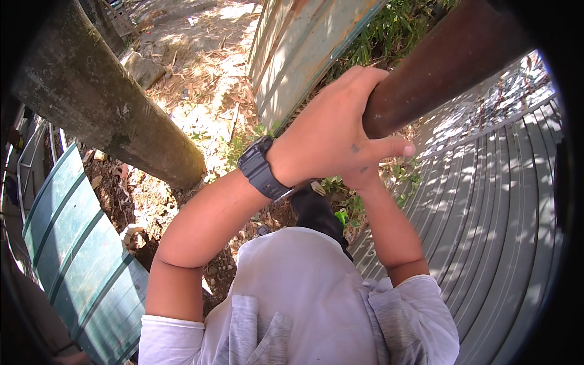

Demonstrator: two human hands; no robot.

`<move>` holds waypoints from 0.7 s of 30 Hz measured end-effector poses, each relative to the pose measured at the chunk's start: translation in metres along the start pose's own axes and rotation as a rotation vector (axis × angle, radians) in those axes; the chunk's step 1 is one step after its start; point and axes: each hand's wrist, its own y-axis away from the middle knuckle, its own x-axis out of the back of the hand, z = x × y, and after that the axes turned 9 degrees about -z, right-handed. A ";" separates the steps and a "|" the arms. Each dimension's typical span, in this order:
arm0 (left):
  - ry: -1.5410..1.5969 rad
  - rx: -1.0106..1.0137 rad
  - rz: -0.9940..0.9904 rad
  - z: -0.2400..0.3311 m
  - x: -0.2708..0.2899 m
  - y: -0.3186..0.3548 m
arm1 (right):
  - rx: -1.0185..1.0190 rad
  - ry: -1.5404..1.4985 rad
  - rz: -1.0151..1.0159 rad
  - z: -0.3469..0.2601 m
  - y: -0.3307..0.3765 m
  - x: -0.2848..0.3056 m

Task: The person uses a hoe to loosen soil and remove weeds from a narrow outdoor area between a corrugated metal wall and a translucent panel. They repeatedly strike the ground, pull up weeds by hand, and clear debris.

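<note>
Left hand [331, 131] closed around a thick brown pole [438, 67], thumb jutting out along its near side; pole slants up to the upper right. Edges around it: rust-streaked sheet [298, 52] stands just beyond the left hand; grey ridged sheeting [480, 207] fills the right side, its pale upper edge running near the pole. Leaf-littered ground [213, 67] forms a gap between the rust-streaked sheet and a round, stained post [115, 91]. Green corrugated sheet [79, 255] leans at lower left, beside the left arm.

Right hand [363, 175] mostly hidden under the left; cannot tell whether it grips. Pole's lower end masked by the hands, upper end cut off by the dark rim. Dark-clad leg [319, 213] half covered by the shirt [298, 274]; small bright-green item [342, 216] beside it unclear.
</note>
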 end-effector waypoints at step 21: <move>0.283 1.061 -0.996 -0.204 -0.284 0.292 | -0.125 -0.136 0.241 0.058 -0.009 0.054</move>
